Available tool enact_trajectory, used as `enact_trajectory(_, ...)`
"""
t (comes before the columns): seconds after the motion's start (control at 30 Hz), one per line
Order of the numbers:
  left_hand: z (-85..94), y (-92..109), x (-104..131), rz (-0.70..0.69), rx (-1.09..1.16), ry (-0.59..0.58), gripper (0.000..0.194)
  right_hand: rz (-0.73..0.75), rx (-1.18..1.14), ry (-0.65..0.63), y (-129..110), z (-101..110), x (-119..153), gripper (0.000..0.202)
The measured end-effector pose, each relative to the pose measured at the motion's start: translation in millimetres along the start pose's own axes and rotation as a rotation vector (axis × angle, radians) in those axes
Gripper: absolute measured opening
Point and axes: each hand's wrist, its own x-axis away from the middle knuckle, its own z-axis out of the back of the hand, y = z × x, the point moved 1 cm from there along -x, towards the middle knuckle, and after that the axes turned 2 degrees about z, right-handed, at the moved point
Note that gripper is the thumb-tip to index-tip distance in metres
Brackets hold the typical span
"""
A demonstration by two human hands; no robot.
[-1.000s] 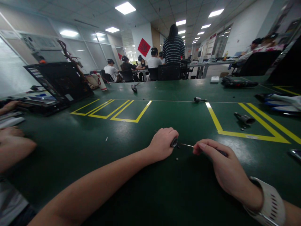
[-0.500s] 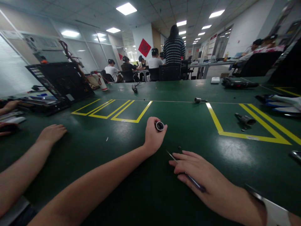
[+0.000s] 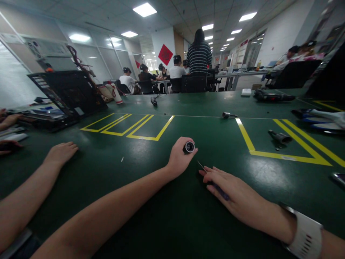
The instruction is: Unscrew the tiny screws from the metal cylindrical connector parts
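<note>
My left hand (image 3: 180, 156) is wrapped round a dark cylindrical part (image 3: 189, 146), whose pale-rimmed round mouth faces me; the inside looks dark. Close by on the right, my right hand (image 3: 229, 189) holds a thin screwdriver (image 3: 221, 192). Its dark purple handle lies under the fingers, and the slim metal shaft points up and left, just short of the left hand. The tip and the cylindrical part are apart. A white-banded watch sits on my right wrist.
Another person's hand (image 3: 61, 153) rests on the green table at left. A dark metal part (image 3: 280, 137) lies inside yellow tape, and a smaller one (image 3: 226, 115) farther back. A black tool (image 3: 273, 96) and blue-white pliers-like handles (image 3: 323, 120) lie at right.
My left hand has shifted right with the cylindrical part. My right hand has moved slightly forward and right. The small dark ring near its fingertips no longer shows.
</note>
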Motion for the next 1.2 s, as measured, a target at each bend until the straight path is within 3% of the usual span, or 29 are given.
enact_trajectory(0.27, -3.4, -1, 0, 0.006, 0.067, -0.093, 0.013, 0.069, 0.131, -0.008, -12, 0, 7, 0.025)
enact_trajectory(0.43, -3.6, 0, 2, -0.039, 0.037, -0.155, 0.011, 0.13, 0.069, 0.112, -17, 6, 11, 0.031)
enact_trajectory(0.57, -1.6, 4, 4, -0.149, -0.036, -0.271, 0.009, 0.172, -0.02, 0.269, -25, 12, 11, 0.027)
enact_trajectory(0.77, 0.2, 13, 5, -0.339, -0.158, -0.533, 0.008, 0.091, 0.084, 0.462, -22, 11, 10, 0.012)
enact_trajectory(0.97, 1.4, 17, 5, -0.392, -0.213, -0.599, 0.009, 0.06, 0.175, 0.454, -19, 6, 6, 0.009)
enact_trajectory(1.1, 2.7, 18, 6, -0.417, -0.223, -0.611, 0.01, -0.1, 0.042, 0.385, -18, 12, 4, 0.015)
enact_trajectory(1.2, 3.2, 19, 6, -0.414, -0.22, -0.614, 0.009, -0.283, -0.21, 0.388, -14, 17, 2, 0.02)
